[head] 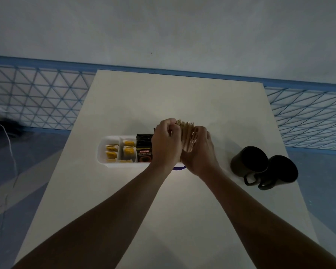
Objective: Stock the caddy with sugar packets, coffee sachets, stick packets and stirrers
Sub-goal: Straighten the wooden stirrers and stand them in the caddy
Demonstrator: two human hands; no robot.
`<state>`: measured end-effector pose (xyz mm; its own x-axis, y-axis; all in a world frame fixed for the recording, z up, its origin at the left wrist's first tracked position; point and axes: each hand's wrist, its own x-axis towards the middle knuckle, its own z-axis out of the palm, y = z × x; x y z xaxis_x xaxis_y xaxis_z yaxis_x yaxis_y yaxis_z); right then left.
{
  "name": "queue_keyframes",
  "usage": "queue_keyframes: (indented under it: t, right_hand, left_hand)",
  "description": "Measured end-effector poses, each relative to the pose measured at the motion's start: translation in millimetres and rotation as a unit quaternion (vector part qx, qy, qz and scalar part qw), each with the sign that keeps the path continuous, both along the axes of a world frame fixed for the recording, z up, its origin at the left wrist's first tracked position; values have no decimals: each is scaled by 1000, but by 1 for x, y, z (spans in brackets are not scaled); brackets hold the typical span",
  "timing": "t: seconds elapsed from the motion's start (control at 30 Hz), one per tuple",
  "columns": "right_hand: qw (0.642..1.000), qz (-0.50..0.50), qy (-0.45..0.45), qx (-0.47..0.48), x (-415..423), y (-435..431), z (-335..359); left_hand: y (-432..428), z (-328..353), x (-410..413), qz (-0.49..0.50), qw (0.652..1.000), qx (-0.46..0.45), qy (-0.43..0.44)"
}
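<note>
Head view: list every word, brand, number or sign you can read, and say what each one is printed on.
"KOPIKO": small red label on the black coffee sachet standing in the white caddy.
"SUPREMO": larger pale letters just below, same sachet; the last letter is partly behind the left hand.
Yellow-and-white packets: print too small to read.
Black mugs: no text visible.

A table [124, 191] carries a caddy [102, 152] at its centre. In the caddy's left compartments lie packets [128, 151]; just right of them stand coffee sachets [144, 148]. Further right, both hands meet over the caddy's right end, the left hand [166, 144] and right hand [199, 152] enclosing a bundle of stirrers [187, 136] between them. Two mugs [264, 166] lie touching on the table, well right of the caddy
</note>
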<state>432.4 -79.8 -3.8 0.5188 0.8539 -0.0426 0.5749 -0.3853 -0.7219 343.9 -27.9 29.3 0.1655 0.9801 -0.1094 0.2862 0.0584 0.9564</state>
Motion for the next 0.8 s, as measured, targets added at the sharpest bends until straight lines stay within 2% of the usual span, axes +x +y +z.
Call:
queue_keyframes:
  t: [0.13, 0.33, 0.47, 0.6, 0.7, 0.8]
  right_hand:
    - [999, -39, 10, -1, -8, 2, 5]
    - [996, -79, 28, -24, -8, 12, 8]
    - [999, -47, 7, -17, 0, 12, 4]
    - [1000, 0, 5, -28, 8, 12, -2]
    - [998, 43, 9, -54, 7, 11, 0]
    - [993, 90, -29, -72, 7, 10, 2]
  left_hand:
    - [-2, 6, -4, -38, 999, -8, -8]
    - [2, 12, -17, -110, 993, 33, 33]
    - [14, 10, -26, -88, 981, 96, 144]
    - [22, 7, -25, -115, 969, 64, 211]
    - [24, 3, -17, -141, 958, 66, 239]
    - [24, -2, -7, -150, 956, 71, 242]
